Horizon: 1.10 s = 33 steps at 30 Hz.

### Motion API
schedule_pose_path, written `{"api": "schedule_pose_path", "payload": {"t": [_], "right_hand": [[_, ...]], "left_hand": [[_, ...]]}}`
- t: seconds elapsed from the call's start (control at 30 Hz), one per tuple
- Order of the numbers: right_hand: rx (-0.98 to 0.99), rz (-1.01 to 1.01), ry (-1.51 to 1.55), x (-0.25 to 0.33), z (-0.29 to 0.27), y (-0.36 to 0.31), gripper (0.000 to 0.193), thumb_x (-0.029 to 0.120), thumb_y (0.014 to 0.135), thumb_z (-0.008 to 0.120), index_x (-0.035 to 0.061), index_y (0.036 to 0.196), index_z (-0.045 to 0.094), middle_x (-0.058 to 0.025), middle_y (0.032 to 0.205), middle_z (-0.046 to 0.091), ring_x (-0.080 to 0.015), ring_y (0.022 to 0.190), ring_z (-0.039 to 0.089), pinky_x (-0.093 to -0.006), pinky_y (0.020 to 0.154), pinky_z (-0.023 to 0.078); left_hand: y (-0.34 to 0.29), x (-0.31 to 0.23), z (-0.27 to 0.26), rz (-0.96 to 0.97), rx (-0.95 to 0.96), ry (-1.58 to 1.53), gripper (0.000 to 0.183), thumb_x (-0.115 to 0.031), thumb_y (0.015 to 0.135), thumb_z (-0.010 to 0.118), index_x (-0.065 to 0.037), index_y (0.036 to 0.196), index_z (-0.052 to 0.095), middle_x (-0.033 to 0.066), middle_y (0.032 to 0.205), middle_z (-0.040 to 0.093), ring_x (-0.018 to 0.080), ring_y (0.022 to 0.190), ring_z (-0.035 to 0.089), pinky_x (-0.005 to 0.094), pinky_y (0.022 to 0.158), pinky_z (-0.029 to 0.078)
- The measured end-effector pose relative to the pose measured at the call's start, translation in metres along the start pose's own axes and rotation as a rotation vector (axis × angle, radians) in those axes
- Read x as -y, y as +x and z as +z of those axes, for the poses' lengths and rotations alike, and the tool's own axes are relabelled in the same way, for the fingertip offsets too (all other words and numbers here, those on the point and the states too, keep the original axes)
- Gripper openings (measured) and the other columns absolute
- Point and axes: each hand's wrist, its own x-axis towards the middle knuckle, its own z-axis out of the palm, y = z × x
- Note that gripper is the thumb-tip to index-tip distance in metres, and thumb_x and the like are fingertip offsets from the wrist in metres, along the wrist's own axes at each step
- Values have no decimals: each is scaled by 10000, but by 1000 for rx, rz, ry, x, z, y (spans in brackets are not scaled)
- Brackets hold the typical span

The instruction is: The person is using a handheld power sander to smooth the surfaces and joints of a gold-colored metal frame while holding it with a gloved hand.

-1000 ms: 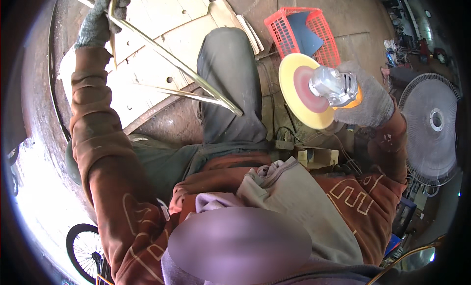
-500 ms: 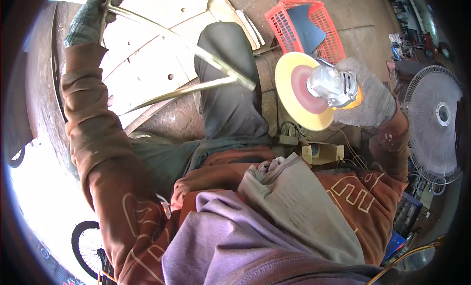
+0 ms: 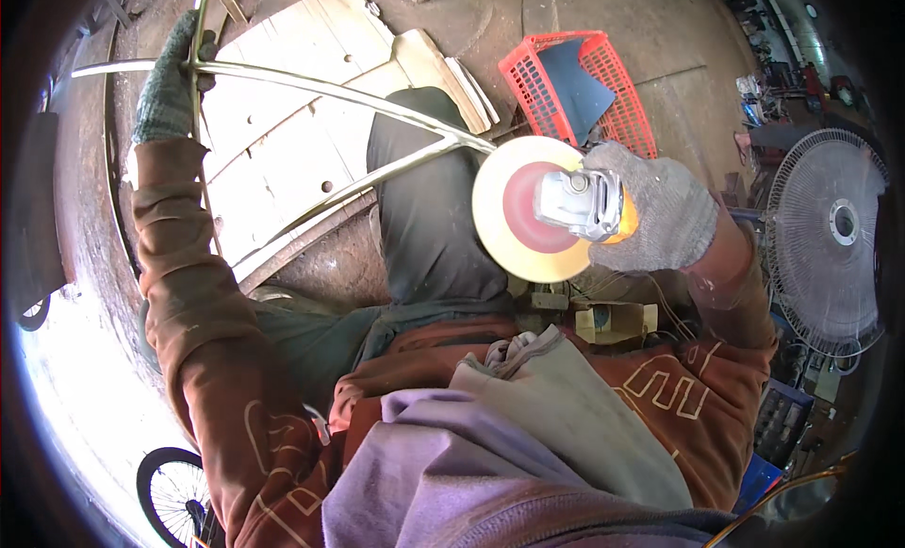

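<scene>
**Grinder [image 3: 577,204] held at corner of metal frame [image 3: 330,88]**

In the head view, a worker's gloved left hand [image 3: 170,91] is closed around the metal frame, which spans above pale boards [image 3: 283,157] and a bent knee [image 3: 429,218]. The gloved right hand [image 3: 655,208] grips the grinder, its yellow disc [image 3: 492,208] at the frame's pointed end; whether they touch cannot be told. Beyond sits a red basket [image 3: 539,95].

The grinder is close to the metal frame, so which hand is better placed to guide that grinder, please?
Probably the right hand: it grips the grinder, whose disc appears beside one end of the metal frame. The left hand holds that frame farther off.
</scene>
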Motion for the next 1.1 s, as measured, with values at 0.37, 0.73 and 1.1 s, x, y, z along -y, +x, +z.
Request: {"api": "schedule_pose_path", "payload": {"t": [0.37, 0.73, 1.1], "right_hand": [[84, -3, -92, -5, 2, 28, 687, 342, 688, 877, 105, 1247, 555, -187, 954, 712, -415, 894, 713, -488, 774, 573], [57, -64, -195, 4, 10, 30, 626, 295, 710, 836, 99, 1244, 573, -165, 947, 721, -396, 859, 717, -478, 752, 578], [26, -110, -246, 18, 10, 31, 618, 295, 722, 828, 101, 1260, 595, -160, 951, 727, -379, 818, 725, -473, 715, 584]], "left_hand": [[-3, 9, 17, 24, -83, -30, 423, -451, 909, 793, -54, 1042, 725, 9, 752, 665, 76, 555, 546, 202, 455, 407], [10, 22, -7, -112, -13, -6, 359, -413, 892, 831, -114, 1069, 741, -6, 809, 682, 50, 590, 580, 176, 477, 434], [35, 42, -26, -125, 150, -110, 292, -397, 926, 798, -137, 1050, 750, -18, 808, 676, 44, 566, 553, 170, 452, 399]]}}
